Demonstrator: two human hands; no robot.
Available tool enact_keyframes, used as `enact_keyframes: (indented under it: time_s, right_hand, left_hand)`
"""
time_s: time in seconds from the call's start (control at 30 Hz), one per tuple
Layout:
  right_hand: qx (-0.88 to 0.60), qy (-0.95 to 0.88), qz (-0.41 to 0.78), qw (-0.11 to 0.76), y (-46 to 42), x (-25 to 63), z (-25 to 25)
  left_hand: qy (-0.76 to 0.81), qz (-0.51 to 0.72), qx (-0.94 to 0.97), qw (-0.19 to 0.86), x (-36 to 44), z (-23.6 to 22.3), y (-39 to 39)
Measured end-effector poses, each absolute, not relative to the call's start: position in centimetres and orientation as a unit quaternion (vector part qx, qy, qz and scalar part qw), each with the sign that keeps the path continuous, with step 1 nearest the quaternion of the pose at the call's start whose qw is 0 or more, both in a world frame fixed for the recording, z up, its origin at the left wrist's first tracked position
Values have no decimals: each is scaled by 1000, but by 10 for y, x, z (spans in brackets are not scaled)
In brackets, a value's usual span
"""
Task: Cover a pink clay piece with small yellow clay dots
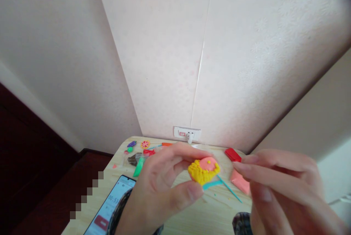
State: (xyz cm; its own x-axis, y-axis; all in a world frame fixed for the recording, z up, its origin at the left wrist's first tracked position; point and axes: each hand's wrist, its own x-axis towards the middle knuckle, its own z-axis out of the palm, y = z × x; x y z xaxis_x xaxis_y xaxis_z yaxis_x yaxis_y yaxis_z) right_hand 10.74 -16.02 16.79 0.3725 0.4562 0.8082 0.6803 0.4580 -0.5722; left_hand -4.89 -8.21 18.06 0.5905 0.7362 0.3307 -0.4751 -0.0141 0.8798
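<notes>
Between the thumb and fingers of my left hand (164, 187) is a small modelling clay piece (201, 172), pink on one face with a yellow dot and bumpy yellow strands around it. My right hand (287, 187) hovers to its right, apart from it. Its fingertips are pinched together; anything between them is too small to make out. Below the clay piece, a thin teal modelling stick (231, 190) and a flat teal tool (212, 184) lie on the table. Behind my right fingertips are a red clay block (232, 154) and a pink clay block (239, 182).
A phone (120, 191) showing a timer lies on the wooden table (189, 216) at the left. Behind it are a green clay piece (139, 167), a dark bagged lump (133, 159), a grape-shaped piece (132, 143) and a fruit slice (145, 144). A wall socket (187, 133) holds a plug.
</notes>
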Motion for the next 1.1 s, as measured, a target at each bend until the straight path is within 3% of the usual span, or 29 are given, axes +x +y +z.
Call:
enact_keyframes:
  time_s: [0.3,0.67,0.97,1.1]
  right_hand:
    - [-474,-612,119,622,-143,112,167]
    - [-431,-547,166,697,-139,111,183]
    - [-424,-590,191,660,-142,121,190]
    - [-390,-601,204,667,-138,117,188]
  left_hand:
    - [45,423,521,740,-43,190,-83]
    - [34,403,655,638,-48,190,-80]
    - [79,370,757,533,-60,191,-80]
    - [78,369,755,536,-66,186,-77]
